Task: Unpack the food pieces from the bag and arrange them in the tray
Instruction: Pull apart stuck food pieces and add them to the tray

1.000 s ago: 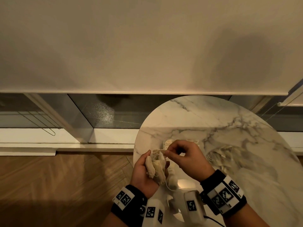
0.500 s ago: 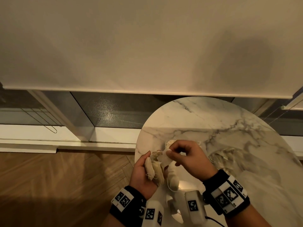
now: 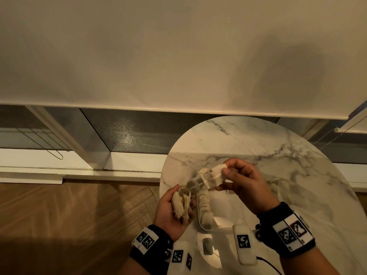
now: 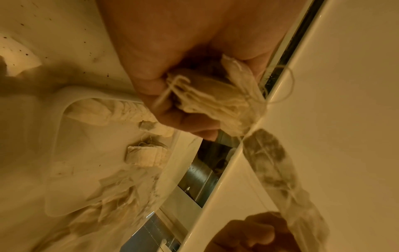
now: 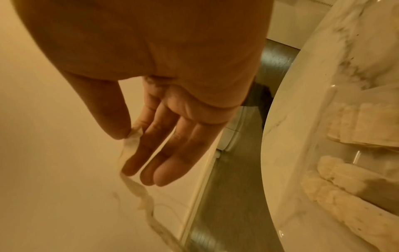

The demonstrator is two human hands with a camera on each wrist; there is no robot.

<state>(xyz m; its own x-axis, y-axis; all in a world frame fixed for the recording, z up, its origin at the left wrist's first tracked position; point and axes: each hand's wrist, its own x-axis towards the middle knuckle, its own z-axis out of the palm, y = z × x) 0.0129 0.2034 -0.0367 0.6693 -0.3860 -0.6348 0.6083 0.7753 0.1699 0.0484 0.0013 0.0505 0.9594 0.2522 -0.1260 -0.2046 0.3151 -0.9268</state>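
My left hand (image 3: pixel 178 198) grips a bundle of pale tea bags (image 3: pixel 181 205) with loose strings, held over the table's left edge; the left wrist view shows the same bundle (image 4: pixel 213 100) in my curled fingers. My right hand (image 3: pixel 224 169) pinches the end of a strip of joined tea bags (image 3: pixel 208 178) that stretches from the bundle up to the right. In the right wrist view, thumb and forefinger pinch this strip (image 5: pixel 146 201). Below the hands lies a clear tray (image 3: pixel 198 214) with a row of tea bags (image 3: pixel 205 207) along its left side.
The tray stands on a round marble table (image 3: pixel 278 151). A crumpled clear bag (image 3: pixel 276 183) lies right of my right hand, partly hidden. Wooden floor (image 3: pixel 79 225) lies left of the table, with a window sill and a roller blind behind.
My right hand has moved up and to the right, drawing a strip of tea bags out of the bundle. The left hand keeps its grip and has barely moved.
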